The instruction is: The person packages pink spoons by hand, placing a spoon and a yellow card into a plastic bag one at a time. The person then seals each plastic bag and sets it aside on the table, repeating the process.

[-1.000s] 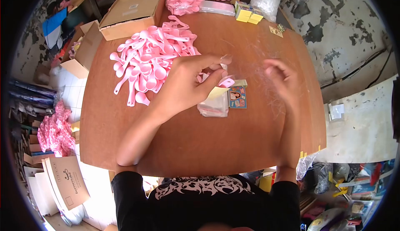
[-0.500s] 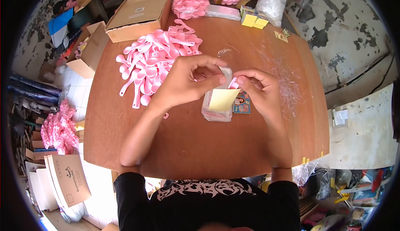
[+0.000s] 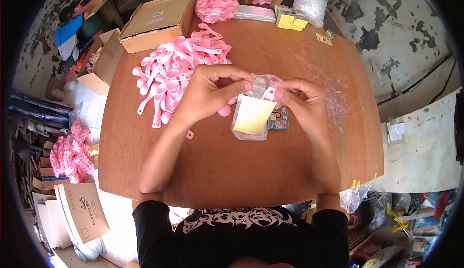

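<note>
pinching, thumb to fingers, beside pink spoons (image 3: 174, 69) heaped toward the table's (image 3: 241, 171) far left corner, the left hand (image 3: 210, 96) holds clear film (image 3: 258, 81). a pale yellow card (image 3: 253, 115) tilts between the hands, well in from the near edge; the right hand (image 3: 304, 104) pinches a pink handle (image 3: 269, 93). bringing handle and film together seems the step, calling next for a steady opening.

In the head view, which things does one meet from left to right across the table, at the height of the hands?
Pile of pink spoons, left hand, pale yellow card, right hand, tangled see-through strands.
</note>
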`<state>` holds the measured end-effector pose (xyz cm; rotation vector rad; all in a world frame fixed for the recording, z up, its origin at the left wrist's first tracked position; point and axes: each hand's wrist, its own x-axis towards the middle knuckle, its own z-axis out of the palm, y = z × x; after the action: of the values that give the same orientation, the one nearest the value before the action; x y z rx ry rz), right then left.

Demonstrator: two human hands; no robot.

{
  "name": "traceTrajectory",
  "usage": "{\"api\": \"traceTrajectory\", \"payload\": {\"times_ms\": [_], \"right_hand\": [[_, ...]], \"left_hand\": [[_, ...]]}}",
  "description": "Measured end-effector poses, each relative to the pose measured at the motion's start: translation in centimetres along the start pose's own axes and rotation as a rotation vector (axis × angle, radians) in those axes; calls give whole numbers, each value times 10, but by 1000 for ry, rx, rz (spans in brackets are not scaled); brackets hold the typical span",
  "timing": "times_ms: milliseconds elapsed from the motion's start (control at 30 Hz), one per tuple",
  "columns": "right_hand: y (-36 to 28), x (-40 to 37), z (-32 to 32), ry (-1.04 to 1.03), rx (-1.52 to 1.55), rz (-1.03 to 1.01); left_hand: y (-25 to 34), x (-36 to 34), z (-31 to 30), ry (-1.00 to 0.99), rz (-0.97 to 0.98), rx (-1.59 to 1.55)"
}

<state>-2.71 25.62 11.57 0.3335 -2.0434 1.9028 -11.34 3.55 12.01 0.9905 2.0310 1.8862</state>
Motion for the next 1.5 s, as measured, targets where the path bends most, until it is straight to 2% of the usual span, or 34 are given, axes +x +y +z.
{"api": "traceTrajectory", "payload": {"times_ms": [67, 133, 333, 433, 533, 633, 700, 800, 867, 933, 1033, 1167, 1233, 1267, 1300, 1333, 1400, 1433, 1467, 1500], "right_hand": [[-2, 0, 0, -6, 24, 26], [-5, 0, -1, -10, 48, 52], [-4, 2, -10, -170, 67, -70], [-4, 3, -12, -210, -54, -155], [-8, 1, -10, -221, -78, -138], [-9, -1, -9, -209, -31, -38], [-11, -1, -9, -225, -140, -107], [-12, -1, -9, -256, -68, -150], [-11, -2, -4, -234, -28, -150], [-12, -5, 2, -209, 11, -149], [-15, -6, 10, -138, -65, -113], [-4, -10, 16, -92, -68, -241], [-6, -12, 19, -84, -77, -311], [-13, -15, 20, -133, -69, -265], [-19, -17, 21, -184, -60, -218], [-20, -17, 18, -228, -88, -265], [-19, -18, 13, -207, -84, -245], [-18, -18, 11, -188, -87, -232], [-21, -15, 7, -182, -107, -231], [-23, -13, 3, -164, -96, -223]], "left_hand": [[-4, 2, -1, -10, 27, -15], [-9, 4, 0, -22, 151, -98], [-1, 2, -7, -108, 223, -130], [-5, 3, -12, -160, 232, -152], [-1, 1, -11, -132, 219, -171], [-2, -1, -15, -133, 155, -128], [-1, -1, -15, -133, 144, -152], [3, -3, -15, -139, 165, -130], [9, -4, -14, -147, 197, -82], [16, -4, -12, -145, 93, 24], [9, -1, -18, -176, 130, -9], [15, -7, -8, -94, 117, -134], [12, -14, 1, -173, 224, 52], [14, -24, -3, -204, 94, 139], [19, -36, -11, -215, 51, 225], [36, -49, -21, -222, -80, 350], [46, -93, -52, -35, -150, 322], [50, -120, -72, 90, 3, 438], [48, -152, -98, 269, 54, 399], [46, -191, -128, 511, 99, 498]]}}
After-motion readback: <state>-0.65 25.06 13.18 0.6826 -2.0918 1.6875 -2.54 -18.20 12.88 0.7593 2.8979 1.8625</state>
